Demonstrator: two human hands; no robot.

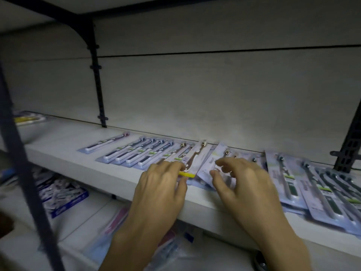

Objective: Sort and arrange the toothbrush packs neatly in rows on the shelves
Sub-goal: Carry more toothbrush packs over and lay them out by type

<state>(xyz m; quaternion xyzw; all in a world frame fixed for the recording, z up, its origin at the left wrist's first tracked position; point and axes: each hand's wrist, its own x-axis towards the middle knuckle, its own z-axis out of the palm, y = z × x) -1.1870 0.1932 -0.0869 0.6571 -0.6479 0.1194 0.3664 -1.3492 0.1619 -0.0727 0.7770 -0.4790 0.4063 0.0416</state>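
Two hands work at the shelf (82, 153) front. The left hand (162, 184) pinches the near end of a pack (195, 161) that lies tilted over the row (136, 153) on its left, probably to slide it into line. The right hand (240, 182) hovers over a skewed pack (210, 165), fingers curled and apart, pinching nothing I can make out. More packs (312, 184) overlap loosely at the right, some overhanging the front edge. Bare shelf remains at the left; the back wall (195, 94) limits any push rearward.
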